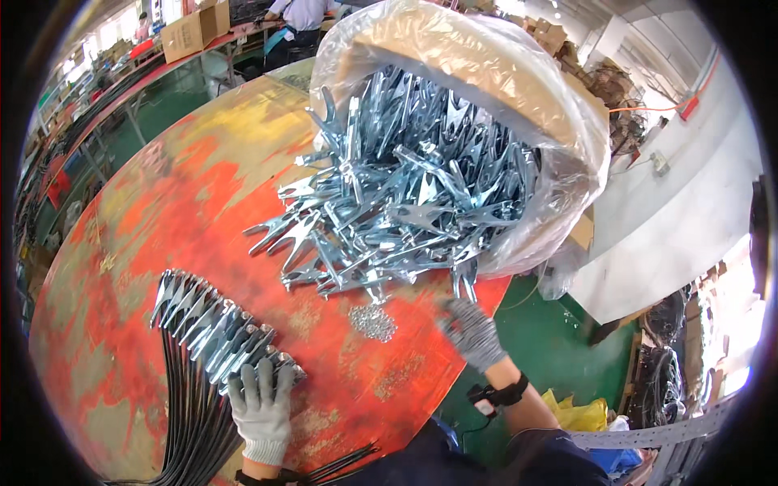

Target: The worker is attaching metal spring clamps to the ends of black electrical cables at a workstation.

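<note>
steel clamps lie under the flat left hand; right hand loosely open beside the clamp pile.

A factory assembly floor, judging by the worn red-painted round worktable, the plastic-lined cardboard box spilling shiny metal spring clamps, long workbenches with brown cartons, and what seems a green floor.

A heap of metal clamps spills from a plastic-lined box onto the red surface; the gloved right hand hovers just below the heap; the gloved left hand rests flat on a row of clamps with black cables, well left of the heap; small loose parts lie between.
</note>
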Tool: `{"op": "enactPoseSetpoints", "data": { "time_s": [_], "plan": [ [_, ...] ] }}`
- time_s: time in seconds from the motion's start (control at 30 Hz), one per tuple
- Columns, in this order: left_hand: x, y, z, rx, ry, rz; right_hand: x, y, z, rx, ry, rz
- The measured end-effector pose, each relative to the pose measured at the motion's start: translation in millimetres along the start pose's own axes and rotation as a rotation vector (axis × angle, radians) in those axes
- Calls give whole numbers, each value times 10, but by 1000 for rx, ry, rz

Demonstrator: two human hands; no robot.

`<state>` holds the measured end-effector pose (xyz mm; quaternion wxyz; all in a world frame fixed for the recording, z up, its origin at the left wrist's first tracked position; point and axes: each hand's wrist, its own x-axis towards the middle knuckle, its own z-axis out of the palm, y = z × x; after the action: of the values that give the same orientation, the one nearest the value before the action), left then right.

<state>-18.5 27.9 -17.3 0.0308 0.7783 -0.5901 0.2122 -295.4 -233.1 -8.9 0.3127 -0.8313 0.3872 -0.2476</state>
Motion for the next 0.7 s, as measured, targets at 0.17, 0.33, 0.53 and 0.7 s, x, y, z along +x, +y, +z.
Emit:
{"op": "enactPoseSetpoints", "data": {
  "time_s": [0.17,0.33,0.53,0.7],
  "plan": [
    [131,-47,190,59,84,7,589,220,-554,-641,379,-257],
    [-1,12,-550,-25,58,-64,880,199,-446,-992,200,-321],
    [-423,-165,-972,-398,-147,117,989,191,-851,-883,-22,-195],
    [-1201,-249,-971,-542,-391,-59,740,-592,-944,-467,161,-275]
  ]
}}
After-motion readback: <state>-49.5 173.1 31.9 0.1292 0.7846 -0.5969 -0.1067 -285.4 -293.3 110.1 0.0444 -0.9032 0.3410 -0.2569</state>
